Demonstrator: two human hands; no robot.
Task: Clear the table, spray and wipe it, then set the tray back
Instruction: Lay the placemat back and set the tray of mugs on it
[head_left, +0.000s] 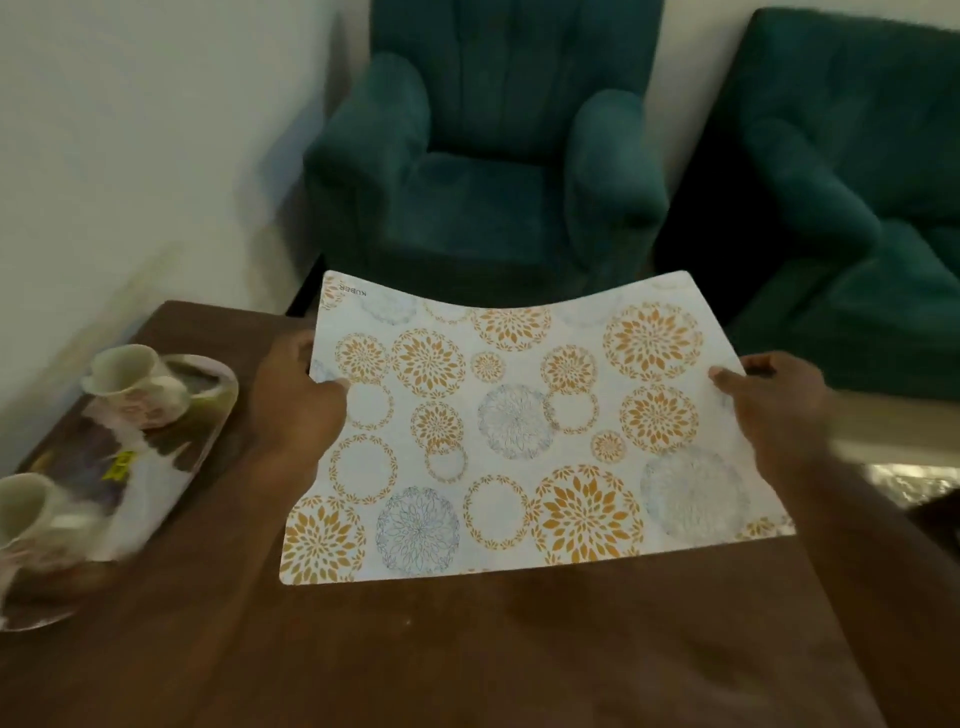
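While the Counter Is Only Partly Cleared, a Placemat Is Lifted

While the clearing stage is judged to be under way, a patterned placemat (524, 426) is held up over the brown counter (415, 649) by both hands. The left hand (296, 410) is closed on the mat's left edge, with the thumb pressed on the printed face; the right hand (774, 410) is closed on the right edge in the same pinch. The mat sags in the middle and its far edge curls upward, so it is taken to be raised off the counter rather than lying flat, though its near edge seems close to the surface.

The tray (171, 467), the task's chief thing, is seen at the left edge of the counter, well apart from the mat. It is not yet removed. Two cups are carried on it: one cup (130, 379) at the far end, tipped on its side on a saucer as far as can be told, and a second cup (26, 509) at the near end, blurred and cut by the frame.

Little of the task is judged complete. The mat must be set aside, perhaps on the green armchair (488, 171) behind the counter, and the tray with its cups must be carried off. No spray bottle or cloth is shown, so spraying and wiping are taken as not begun. The return of the tray is left for last
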